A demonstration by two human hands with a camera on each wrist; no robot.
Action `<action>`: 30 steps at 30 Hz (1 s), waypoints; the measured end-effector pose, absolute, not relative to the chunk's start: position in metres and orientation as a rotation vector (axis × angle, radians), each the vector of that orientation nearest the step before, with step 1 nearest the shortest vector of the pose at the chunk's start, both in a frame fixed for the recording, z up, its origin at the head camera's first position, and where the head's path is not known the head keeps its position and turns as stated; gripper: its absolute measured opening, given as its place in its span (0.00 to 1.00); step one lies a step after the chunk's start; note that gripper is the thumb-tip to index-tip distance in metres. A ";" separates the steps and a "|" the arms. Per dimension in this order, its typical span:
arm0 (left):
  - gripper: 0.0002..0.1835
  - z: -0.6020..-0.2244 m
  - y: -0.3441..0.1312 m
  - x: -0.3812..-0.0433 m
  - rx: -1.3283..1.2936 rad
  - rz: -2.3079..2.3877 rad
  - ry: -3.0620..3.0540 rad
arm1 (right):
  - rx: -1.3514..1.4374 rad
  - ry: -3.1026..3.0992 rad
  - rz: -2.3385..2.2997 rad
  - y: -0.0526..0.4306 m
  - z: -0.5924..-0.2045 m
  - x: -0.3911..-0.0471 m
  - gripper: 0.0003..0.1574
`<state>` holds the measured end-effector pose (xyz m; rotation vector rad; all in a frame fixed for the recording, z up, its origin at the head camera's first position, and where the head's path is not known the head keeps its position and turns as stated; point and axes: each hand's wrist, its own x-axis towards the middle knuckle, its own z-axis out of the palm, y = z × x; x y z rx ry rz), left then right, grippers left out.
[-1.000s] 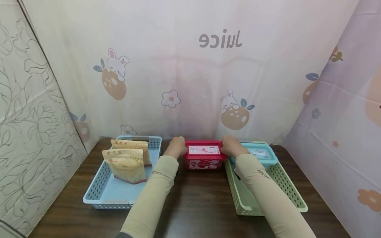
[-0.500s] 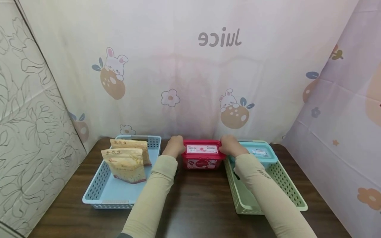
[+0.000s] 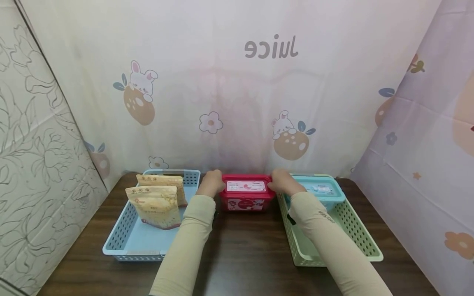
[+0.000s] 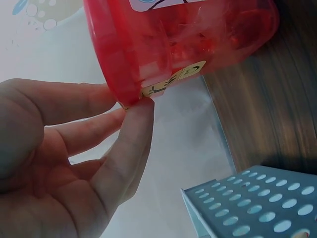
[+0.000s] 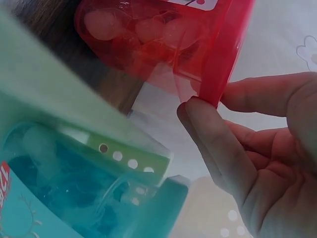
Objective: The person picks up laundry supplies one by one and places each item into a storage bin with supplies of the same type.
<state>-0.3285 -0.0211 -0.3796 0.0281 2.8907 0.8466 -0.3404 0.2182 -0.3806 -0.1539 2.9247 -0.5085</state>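
Note:
A red translucent plastic box (image 3: 245, 196) with a lid and a pink-and-white label stands at the back middle of the table in the head view. My left hand (image 3: 211, 183) pinches its left end by the lid rim; in the left wrist view, thumb and fingers meet at the corner of the red box (image 4: 183, 44). At the opposite end my right hand (image 3: 284, 183) pinches the rim likewise. Rounded pale lumps show through the wall of the red box (image 5: 143, 29) in the right wrist view. Its far side is hidden.
To the left, a light blue basket (image 3: 127, 251) holds two upright yellow pouches (image 3: 155, 209). A green basket (image 3: 357, 230) on the right, close beside my right hand, has a turquoise lidded box (image 3: 321, 189) at its back. A patterned curtain hangs behind the dark wooden table (image 3: 244, 263).
The red box has shifted slightly left, with both hands still gripping its ends. Both baskets and what they hold stay put.

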 end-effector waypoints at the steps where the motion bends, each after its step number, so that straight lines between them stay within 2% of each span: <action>1: 0.18 -0.379 -0.022 -0.328 0.028 0.843 2.893 | -0.148 2.916 -0.528 0.218 -0.381 -0.341 0.09; 19: 0.20 -0.386 -0.029 -0.327 0.029 0.891 2.876 | -0.145 2.780 -0.815 0.222 -0.387 -0.343 0.20; 30: 0.21 -0.393 -0.036 -0.328 0.138 0.942 2.894 | -0.201 2.686 -0.972 0.228 -0.386 -0.340 0.23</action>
